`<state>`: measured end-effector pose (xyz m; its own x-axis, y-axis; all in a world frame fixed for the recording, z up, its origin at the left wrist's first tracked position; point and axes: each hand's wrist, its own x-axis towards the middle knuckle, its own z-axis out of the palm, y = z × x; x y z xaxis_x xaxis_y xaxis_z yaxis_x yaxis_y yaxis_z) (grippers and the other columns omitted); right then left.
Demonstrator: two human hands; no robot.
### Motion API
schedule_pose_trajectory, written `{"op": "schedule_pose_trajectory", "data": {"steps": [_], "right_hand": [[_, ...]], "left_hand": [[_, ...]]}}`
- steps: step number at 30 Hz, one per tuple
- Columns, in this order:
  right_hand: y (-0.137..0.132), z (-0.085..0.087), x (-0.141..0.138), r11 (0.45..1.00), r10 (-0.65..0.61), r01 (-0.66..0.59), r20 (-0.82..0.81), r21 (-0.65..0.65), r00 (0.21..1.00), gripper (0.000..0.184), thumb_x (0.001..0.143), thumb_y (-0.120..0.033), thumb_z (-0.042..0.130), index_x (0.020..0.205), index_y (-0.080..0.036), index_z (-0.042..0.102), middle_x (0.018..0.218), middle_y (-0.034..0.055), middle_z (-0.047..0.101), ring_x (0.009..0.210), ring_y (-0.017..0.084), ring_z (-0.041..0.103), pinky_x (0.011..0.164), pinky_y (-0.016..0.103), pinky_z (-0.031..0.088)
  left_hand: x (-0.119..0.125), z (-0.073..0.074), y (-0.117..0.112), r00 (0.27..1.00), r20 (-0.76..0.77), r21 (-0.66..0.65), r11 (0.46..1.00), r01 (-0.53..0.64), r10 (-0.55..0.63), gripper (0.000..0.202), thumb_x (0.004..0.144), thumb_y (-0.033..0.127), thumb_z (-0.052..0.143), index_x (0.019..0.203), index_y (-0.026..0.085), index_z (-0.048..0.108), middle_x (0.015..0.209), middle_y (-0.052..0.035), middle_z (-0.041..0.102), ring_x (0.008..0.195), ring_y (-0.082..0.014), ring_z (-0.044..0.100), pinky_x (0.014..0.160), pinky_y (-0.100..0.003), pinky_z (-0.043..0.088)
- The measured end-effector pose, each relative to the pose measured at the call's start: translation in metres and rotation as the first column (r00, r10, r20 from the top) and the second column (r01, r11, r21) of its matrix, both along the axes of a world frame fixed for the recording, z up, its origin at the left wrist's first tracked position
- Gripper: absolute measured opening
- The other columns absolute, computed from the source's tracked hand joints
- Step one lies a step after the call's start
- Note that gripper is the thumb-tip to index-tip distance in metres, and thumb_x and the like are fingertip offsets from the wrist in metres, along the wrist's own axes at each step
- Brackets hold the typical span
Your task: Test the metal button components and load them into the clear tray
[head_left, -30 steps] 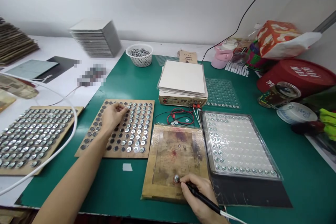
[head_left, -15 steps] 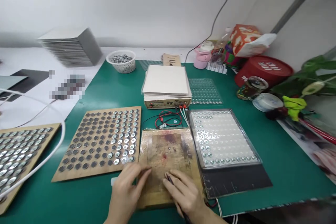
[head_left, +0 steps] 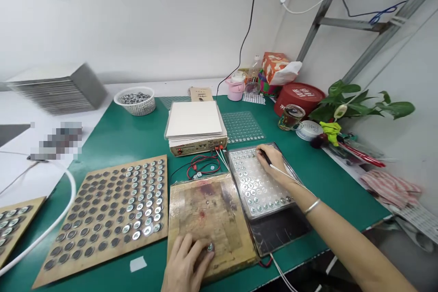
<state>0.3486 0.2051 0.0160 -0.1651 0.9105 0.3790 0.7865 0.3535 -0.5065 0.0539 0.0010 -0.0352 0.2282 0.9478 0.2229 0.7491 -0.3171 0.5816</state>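
At a green-matted workbench (head_left: 137,132), a small round metal part (head_left: 209,247) is held against a stained wooden work board (head_left: 208,210) by the fingertips of the left hand (head_left: 186,262), near the board's front edge. The right hand (head_left: 273,160), with a thin bangle (head_left: 312,206) at the wrist, is closed around a black probe (head_left: 264,157) on a white lead. The probe's tip is set down over the far rows of a clear plastic tray (head_left: 255,191), which is part-filled with the same round parts and lies just right of the work board. Left of the board, a perforated wooden panel (head_left: 102,237) is seen with shiny parts seated in its right-hand columns. Behind the board, red and black test leads (head_left: 200,166) are coiled in front of a tester box (head_left: 198,147) topped with white sheets (head_left: 193,118). A white basket (head_left: 135,101) of loose parts is placed farther back, and a red tin (head_left: 299,98) and a leafy plant (head_left: 356,102) are ranged along the right.
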Motion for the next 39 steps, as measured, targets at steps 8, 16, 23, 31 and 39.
{"op": "schedule_pose_trajectory", "data": {"steps": [8,16,23,31,39], "right_hand": [[0.014,-0.018,0.006,0.998,-0.001,-0.002,-0.045,-0.064,0.999,0.017,0.083,-0.031,0.055,0.087,-0.017,0.064,0.080,0.0078,0.067,0.074,0.023,0.059,0.069,0.032,0.043],[0.034,-0.028,0.022,0.985,-0.028,-0.002,-0.174,-0.172,0.984,0.023,0.079,-0.034,0.057,0.089,-0.015,0.065,0.078,0.0060,0.067,0.071,0.018,0.062,0.064,0.026,0.046],[0.032,-0.016,0.021,0.983,-0.041,0.008,-0.177,-0.184,0.983,0.020,0.076,-0.028,0.058,0.088,-0.015,0.067,0.074,0.0046,0.067,0.069,0.018,0.062,0.064,0.027,0.045],[-0.088,0.012,-0.055,0.928,0.019,-0.178,-0.434,-0.328,0.901,0.024,0.086,-0.027,0.056,0.108,-0.020,0.062,0.082,0.0035,0.071,0.066,0.016,0.065,0.057,0.024,0.049],[-0.172,-0.029,-0.114,0.809,0.189,-0.372,-0.399,-0.456,0.897,0.018,0.076,-0.019,0.049,0.069,-0.017,0.065,0.055,-0.0001,0.060,0.048,0.012,0.056,0.047,0.020,0.040]], "left_hand": [[-0.006,0.009,-0.001,1.000,0.016,-0.088,0.996,-0.003,0.005,0.011,0.091,0.030,0.054,0.090,0.024,0.064,0.084,-0.0056,0.061,0.077,-0.0194,0.058,0.059,-0.027,0.051],[-0.005,0.008,0.002,0.999,0.033,-0.084,0.996,-0.024,0.027,0.011,0.091,0.030,0.054,0.089,0.024,0.064,0.081,-0.0040,0.061,0.075,-0.0183,0.057,0.059,-0.026,0.050],[-0.006,0.004,0.001,1.000,0.021,-0.081,0.997,-0.014,0.016,0.010,0.091,0.029,0.054,0.088,0.024,0.063,0.082,-0.0043,0.062,0.077,-0.0191,0.057,0.061,-0.027,0.049],[-0.004,0.009,0.000,1.000,0.010,-0.118,0.993,-0.019,0.021,0.011,0.091,0.028,0.055,0.095,0.024,0.063,0.084,-0.0041,0.061,0.077,-0.0177,0.056,0.060,-0.024,0.048],[0.008,0.007,0.003,0.999,-0.026,-0.044,0.999,-0.021,0.020,0.010,0.091,0.022,0.053,0.092,0.021,0.062,0.081,-0.0044,0.057,0.076,-0.0186,0.052,0.060,-0.027,0.044]]}}
